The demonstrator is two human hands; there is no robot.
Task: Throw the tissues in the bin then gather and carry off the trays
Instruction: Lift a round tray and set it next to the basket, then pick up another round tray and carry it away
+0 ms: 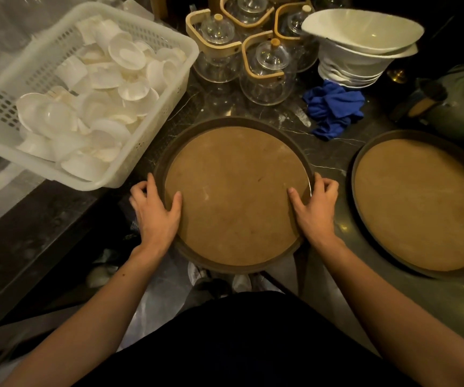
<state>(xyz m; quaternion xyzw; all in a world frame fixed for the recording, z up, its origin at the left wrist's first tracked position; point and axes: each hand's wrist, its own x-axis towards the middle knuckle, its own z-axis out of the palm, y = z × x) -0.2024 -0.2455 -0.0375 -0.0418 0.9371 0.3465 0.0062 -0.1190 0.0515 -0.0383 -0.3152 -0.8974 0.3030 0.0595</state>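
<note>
A round tray (233,174) with a dark rim and a brown cork-like floor sits in front of me, its near edge hanging past the counter edge. My left hand (157,210) grips its left rim, thumb on the floor and fingers curled outside. My right hand (314,208) grips the right rim the same way. A second round tray (420,202) of the same kind lies flat on the counter to the right, apart from both hands. Nothing lies on either tray. No tissues or bin are clearly visible.
A white plastic basket (152,141) full of small white cups stands at the left. Several glass teapots (267,71) with wooden handles stand behind the tray. Stacked white bowls (362,51) and a blue cloth (334,107) are at the back right. My shoes show on the floor below.
</note>
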